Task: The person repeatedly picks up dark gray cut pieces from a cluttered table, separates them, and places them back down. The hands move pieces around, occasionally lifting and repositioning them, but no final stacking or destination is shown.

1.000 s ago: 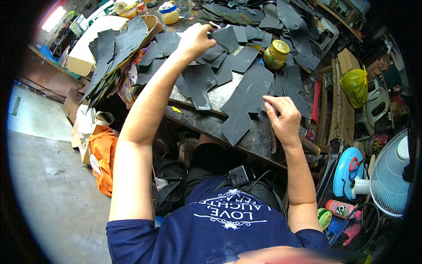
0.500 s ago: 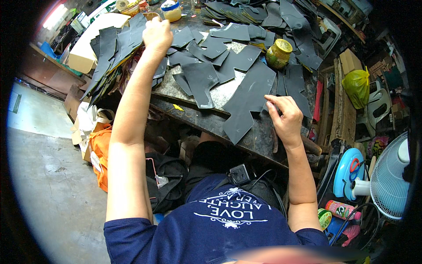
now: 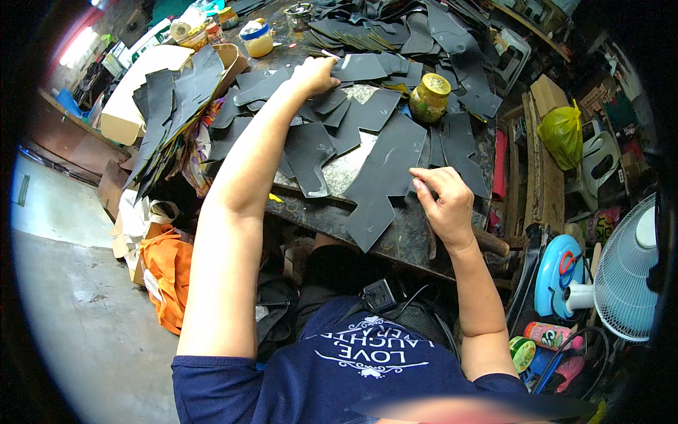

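My left hand (image 3: 316, 75) reaches across the far side of the work table, with its fingers stretched out at the left edge of a flat black cut piece (image 3: 361, 67). A thin pale stick (image 3: 330, 54) lies just beyond its fingertips. My right hand (image 3: 448, 205) is closed in a pinch beside the right edge of a large black cut sheet (image 3: 385, 166). What the pinch holds, if anything, is too small to make out. The large sheet has notched edges and faint pale marks; its near corner reaches over the table's front. Another black piece (image 3: 307, 157) lies to its left.
A jar with a yellow lid (image 3: 429, 99) stands among the pieces. A fanned stack of black sheets (image 3: 169, 116) hangs over the table's left side. A blue-rimmed tub (image 3: 256, 39) sits at the back. On the right are wooden planks (image 3: 542, 162) and a fan (image 3: 627, 268).
My left hand has moved right, from the stack on the left to the black piece at the far middle. My right hand stays pinched beside the large sheet. The whole view has shifted slightly.
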Demonstrator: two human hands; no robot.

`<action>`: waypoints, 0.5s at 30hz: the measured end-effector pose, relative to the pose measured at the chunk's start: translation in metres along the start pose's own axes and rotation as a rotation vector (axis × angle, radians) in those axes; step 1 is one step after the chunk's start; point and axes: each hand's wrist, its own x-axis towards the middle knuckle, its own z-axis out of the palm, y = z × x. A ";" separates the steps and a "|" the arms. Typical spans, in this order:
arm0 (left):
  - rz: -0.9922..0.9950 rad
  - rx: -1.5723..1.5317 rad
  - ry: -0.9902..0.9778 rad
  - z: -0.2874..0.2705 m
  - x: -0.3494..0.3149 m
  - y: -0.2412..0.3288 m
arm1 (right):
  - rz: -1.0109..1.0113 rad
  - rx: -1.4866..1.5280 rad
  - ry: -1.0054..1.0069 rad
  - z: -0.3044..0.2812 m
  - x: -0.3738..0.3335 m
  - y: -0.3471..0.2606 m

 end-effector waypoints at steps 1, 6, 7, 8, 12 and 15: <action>0.003 0.104 0.041 -0.002 -0.003 0.000 | 0.005 0.003 -0.007 0.000 0.000 0.000; 0.038 0.356 0.242 -0.016 -0.016 -0.004 | 0.021 0.017 -0.010 -0.001 0.000 -0.001; 0.050 0.358 0.305 -0.018 -0.019 -0.006 | 0.019 0.019 -0.008 0.000 0.000 -0.001; 0.044 0.332 0.347 -0.022 -0.020 -0.010 | 0.020 0.021 -0.008 0.000 0.000 -0.001; 0.108 0.219 0.615 -0.036 -0.030 -0.027 | 0.030 0.029 -0.010 -0.001 0.000 -0.001; 0.010 0.265 0.680 -0.047 -0.042 -0.035 | 0.027 0.040 -0.003 -0.001 0.000 -0.001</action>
